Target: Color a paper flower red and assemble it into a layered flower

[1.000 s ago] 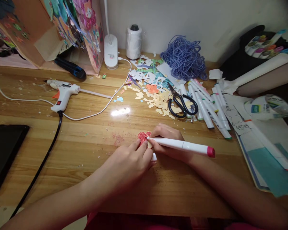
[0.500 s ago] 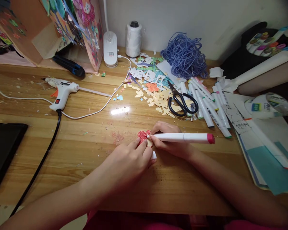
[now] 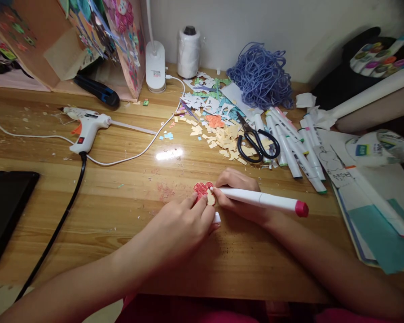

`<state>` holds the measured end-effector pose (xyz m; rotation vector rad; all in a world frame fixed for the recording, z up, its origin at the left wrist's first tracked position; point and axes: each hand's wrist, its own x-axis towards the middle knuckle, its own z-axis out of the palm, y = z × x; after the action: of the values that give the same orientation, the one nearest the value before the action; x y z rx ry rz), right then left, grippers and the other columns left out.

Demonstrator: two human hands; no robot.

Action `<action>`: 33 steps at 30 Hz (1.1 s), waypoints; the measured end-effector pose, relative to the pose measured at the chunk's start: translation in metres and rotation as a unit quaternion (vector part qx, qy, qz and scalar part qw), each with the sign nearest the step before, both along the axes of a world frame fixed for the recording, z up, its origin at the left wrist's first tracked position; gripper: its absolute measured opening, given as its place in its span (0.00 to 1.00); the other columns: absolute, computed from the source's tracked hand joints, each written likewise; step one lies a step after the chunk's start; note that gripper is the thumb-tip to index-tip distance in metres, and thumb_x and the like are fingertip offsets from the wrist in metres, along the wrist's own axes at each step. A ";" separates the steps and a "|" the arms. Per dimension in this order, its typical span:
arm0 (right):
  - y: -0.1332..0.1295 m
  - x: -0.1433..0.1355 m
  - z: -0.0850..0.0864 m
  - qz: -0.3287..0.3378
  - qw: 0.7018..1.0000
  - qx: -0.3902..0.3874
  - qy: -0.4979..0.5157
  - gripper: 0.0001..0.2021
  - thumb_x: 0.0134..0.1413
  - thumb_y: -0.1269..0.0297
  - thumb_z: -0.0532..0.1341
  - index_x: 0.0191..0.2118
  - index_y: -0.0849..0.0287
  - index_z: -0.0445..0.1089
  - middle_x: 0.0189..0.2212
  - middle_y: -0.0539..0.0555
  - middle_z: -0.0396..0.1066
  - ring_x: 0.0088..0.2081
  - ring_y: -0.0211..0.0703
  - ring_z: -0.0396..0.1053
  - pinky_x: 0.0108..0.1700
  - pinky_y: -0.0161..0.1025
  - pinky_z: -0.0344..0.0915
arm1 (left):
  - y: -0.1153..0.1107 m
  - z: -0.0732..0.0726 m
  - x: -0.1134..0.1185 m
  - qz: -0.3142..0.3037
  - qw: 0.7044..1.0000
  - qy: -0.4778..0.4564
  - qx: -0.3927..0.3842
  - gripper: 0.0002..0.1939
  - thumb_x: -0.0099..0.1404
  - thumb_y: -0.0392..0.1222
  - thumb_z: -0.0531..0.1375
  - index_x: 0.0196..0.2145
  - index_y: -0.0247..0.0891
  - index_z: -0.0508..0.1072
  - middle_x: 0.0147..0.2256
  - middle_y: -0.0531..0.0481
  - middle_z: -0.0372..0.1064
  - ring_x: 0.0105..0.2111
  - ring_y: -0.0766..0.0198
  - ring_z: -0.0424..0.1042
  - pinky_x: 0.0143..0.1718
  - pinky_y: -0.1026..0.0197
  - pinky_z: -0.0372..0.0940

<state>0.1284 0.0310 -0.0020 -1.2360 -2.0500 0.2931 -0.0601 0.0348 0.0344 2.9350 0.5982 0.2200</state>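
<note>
My right hand point(image 3: 237, 193) is closed on a white marker point(image 3: 265, 199) with a dark pink end. The marker's tip rests at the right edge of a small flower-shaped paper piece point(image 3: 202, 189), which is mostly coloured red with one pale petal. Fingertips of my left hand point(image 3: 188, 220) press the piece against the wooden table point(image 3: 175, 278). A white cap point(image 3: 217, 218) sticks out from under the curled fingers of my left hand.
Black-handled scissors point(image 3: 258, 143), paper scraps point(image 3: 222, 134) and several markers point(image 3: 298, 154) lie beyond my hands. A glue gun point(image 3: 87, 130), its cable and a black tablet point(image 3: 8, 215) are at left. Blue cord point(image 3: 261, 76) sits at the back, papers point(image 3: 384, 233) at right.
The marker's pink end has swung down and slightly right, and its tip has moved a little right to the petal's edge. My left hand has barely moved.
</note>
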 end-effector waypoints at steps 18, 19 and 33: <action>0.003 0.002 0.003 0.028 0.999 -0.035 0.015 0.07 0.49 0.73 0.57 0.25 0.56 0.59 0.20 0.49 0.64 0.22 0.36 0.61 0.25 0.34 0.59 | 0.001 0.005 0.001 0.000 0.999 0.026 -0.020 0.14 0.70 0.37 0.45 0.41 0.29 0.67 0.43 0.38 0.70 0.40 0.53 0.72 0.31 0.55 0.70; 0.003 0.003 0.003 0.023 0.999 -0.038 0.015 0.07 0.49 0.73 0.57 0.25 0.56 0.59 0.20 0.49 0.64 0.23 0.37 0.61 0.25 0.34 0.59 | 0.001 0.005 0.001 0.000 0.999 0.029 -0.021 0.13 0.70 0.37 0.45 0.42 0.29 0.67 0.43 0.38 0.70 0.40 0.53 0.72 0.31 0.55 0.70; 0.004 0.004 0.003 0.025 0.999 -0.034 0.012 0.07 0.49 0.73 0.57 0.25 0.56 0.59 0.20 0.48 0.63 0.22 0.36 0.60 0.25 0.34 0.58 | 0.000 0.002 0.000 0.003 0.999 0.022 -0.025 0.13 0.70 0.38 0.45 0.41 0.29 0.66 0.41 0.38 0.70 0.39 0.53 0.71 0.33 0.54 0.70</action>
<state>0.1319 0.0348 0.0008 -1.2168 -2.0689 0.4031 -0.0600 0.0345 0.0362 2.8977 0.6085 0.1410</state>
